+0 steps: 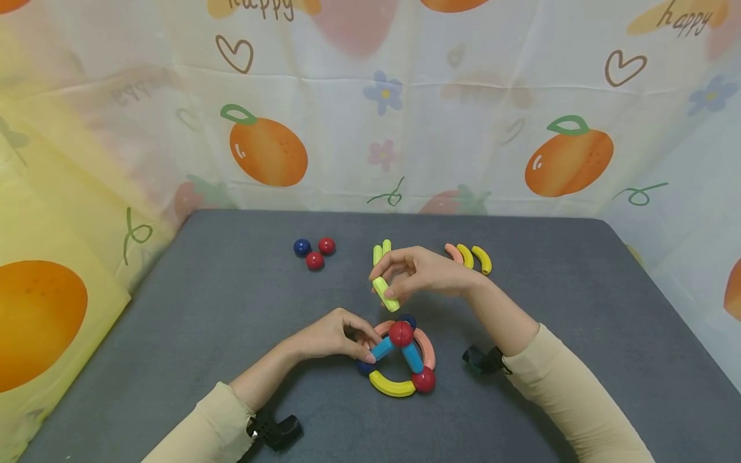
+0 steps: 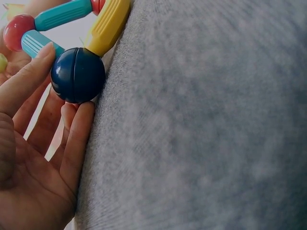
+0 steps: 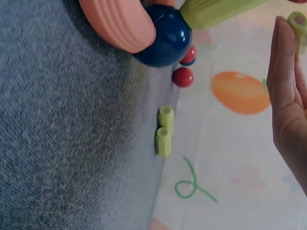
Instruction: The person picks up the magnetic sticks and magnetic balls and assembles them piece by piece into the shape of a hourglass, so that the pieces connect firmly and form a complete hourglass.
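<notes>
A structure of magnetic balls and rods stands on the table, with a red ball [image 1: 401, 334] at its top. Its base ring joins a yellow curved rod [image 1: 392, 386], pink curved rods [image 1: 427, 349], a lower red ball [image 1: 424, 380] and dark blue balls [image 2: 78, 75]. My left hand [image 1: 341, 335] pinches a blue rod [image 1: 383, 348] near its lower end, fingers beside the dark blue ball. A second blue rod [image 1: 412, 357] slopes to the right. Above the structure's far side, my right hand [image 1: 425, 273] holds a loose light green rod [image 1: 385, 294]. Another green rod [image 3: 220, 10] rises from the rear ball.
Two light green rods [image 3: 163, 142] lie on the grey table [image 1: 243, 289] behind my right hand. Farther left sit two red balls [image 1: 315, 260] and a blue ball [image 1: 302, 247]. Curved yellow rods [image 1: 482, 260] and a pink one [image 1: 454, 252] lie back right.
</notes>
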Motion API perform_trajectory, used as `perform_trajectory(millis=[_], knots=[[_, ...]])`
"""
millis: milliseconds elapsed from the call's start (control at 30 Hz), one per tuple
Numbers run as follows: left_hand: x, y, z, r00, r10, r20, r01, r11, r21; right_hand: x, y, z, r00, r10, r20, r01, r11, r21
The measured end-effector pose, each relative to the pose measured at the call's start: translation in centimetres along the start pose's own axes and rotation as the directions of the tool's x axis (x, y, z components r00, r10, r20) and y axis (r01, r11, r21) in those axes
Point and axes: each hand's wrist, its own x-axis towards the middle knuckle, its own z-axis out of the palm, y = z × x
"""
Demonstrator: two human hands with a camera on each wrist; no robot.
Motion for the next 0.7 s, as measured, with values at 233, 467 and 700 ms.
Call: perform_trajectory(millis=[233, 467, 700], knots=[[0.0, -0.1, 0.0, 1.0, 0.015, 0.004, -0.015, 1.0, 0.0, -0.2, -0.4, 0.8, 0.998, -0.003, 0.058, 0.002, 1.0, 0.015], [0.1, -0.2, 0.0, 1.0, 0.015, 0.005, -0.015, 1.0, -0.002, -0.3, -0.2, 1.1, 0.993, -0.034, 0.109, 0.033, 0.999, 0.016], [0.1, -0.2, 0.0, 1.0, 0.016, 0.008, -0.016, 1.0, -0.008, -0.4, 0.0, 1.2, 0.993, -0.055, 0.107, 0.053, 0.998, 0.023]])
